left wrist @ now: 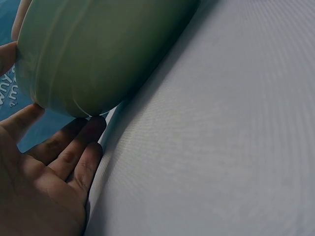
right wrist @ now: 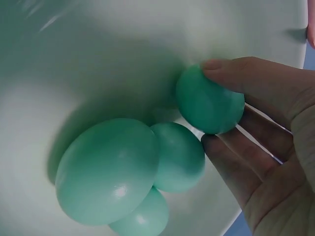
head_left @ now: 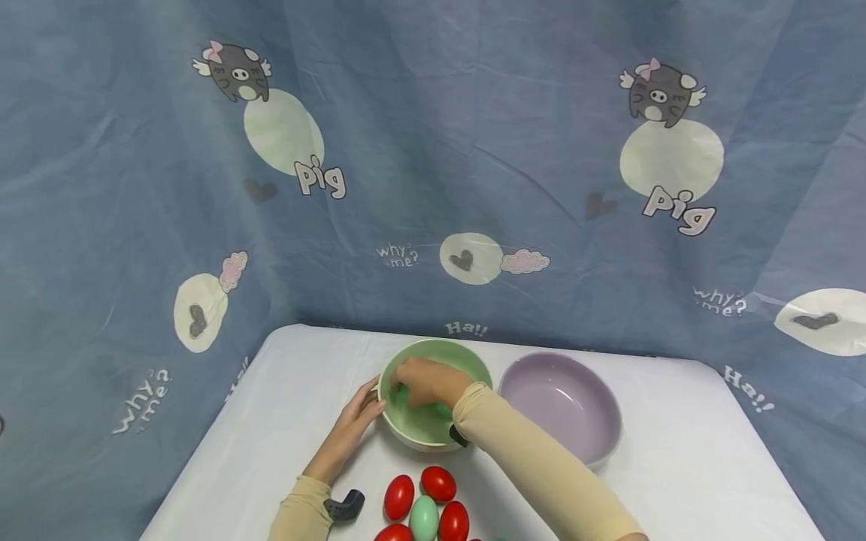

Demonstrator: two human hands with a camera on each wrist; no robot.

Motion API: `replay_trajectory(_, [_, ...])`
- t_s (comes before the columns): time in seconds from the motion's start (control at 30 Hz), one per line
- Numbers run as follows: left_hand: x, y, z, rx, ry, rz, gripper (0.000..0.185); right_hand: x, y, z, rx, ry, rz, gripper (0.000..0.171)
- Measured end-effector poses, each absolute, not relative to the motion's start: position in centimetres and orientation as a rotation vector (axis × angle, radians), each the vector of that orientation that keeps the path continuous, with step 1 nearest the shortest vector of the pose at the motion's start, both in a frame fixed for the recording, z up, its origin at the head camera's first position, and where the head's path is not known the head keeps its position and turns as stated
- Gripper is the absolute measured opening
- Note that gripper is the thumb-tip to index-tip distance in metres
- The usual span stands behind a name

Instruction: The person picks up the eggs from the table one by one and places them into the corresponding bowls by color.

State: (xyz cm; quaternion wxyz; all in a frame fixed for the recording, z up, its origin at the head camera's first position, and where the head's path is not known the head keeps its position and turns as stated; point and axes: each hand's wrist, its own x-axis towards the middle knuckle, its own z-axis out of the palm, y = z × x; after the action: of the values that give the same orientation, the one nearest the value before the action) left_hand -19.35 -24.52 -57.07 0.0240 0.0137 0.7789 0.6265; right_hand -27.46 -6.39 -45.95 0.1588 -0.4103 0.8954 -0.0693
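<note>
Resting against the right grip, a green egg inside the green bowl.

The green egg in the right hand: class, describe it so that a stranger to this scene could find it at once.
Start at the white table, where a green bowl stands left of a purple bowl. Inside the green bowl, the right hand pinches one green egg against the wall. The other green eggs there lie together, untouched, on the bottom.
</note>
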Motion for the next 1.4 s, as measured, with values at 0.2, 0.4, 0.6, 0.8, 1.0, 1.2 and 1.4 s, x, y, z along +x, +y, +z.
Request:
replay_trajectory(0.2, [-19.2, -24.4, -57.0, 0.048, 2.421, 1.933, 0.06, -27.4, -6.5, -46.1, -1.173, 2.555, -0.169, 0.042])
replay_trajectory(0.4, [-19.2, -24.4, -56.9, 0.043, 2.41, 1.94, 0.059, -27.4, -6.6, -46.1, -1.171, 2.557, -0.161, 0.042])
replay_trajectory(0.6, [-19.1, -24.4, -57.0, 0.043, 2.416, 1.934, 0.059, -27.3, -6.3, -45.8, -1.131, 2.554, -0.266, 0.046])
replay_trajectory(0.8, [-19.2, -24.5, -57.0, 0.051, 2.4, 1.94, 0.058, -27.6, -5.6, -45.2, -1.14, 2.522, -0.407, 0.048])
replay_trajectory(1.0, [-19.3, -24.4, -56.8, 0.039, 2.396, 1.938, 0.059, -27.4, -4.4, -43.6, -1.279, 2.546, -0.442, 0.046])
replay_trajectory(1.2, [-19.3, -24.4, -56.9, 0.044, 2.403, 1.939, 0.059, -26.7, -2.1, -42.4, -1.327, 2.561, -0.589, 0.046])
replay_trajectory(1.4, [-19.3, -24.5, -56.9, 0.064, 2.42, 1.944, 0.059, -24.9, 1.1, -42.1, -1.305, 2.536, -0.787, 0.045])
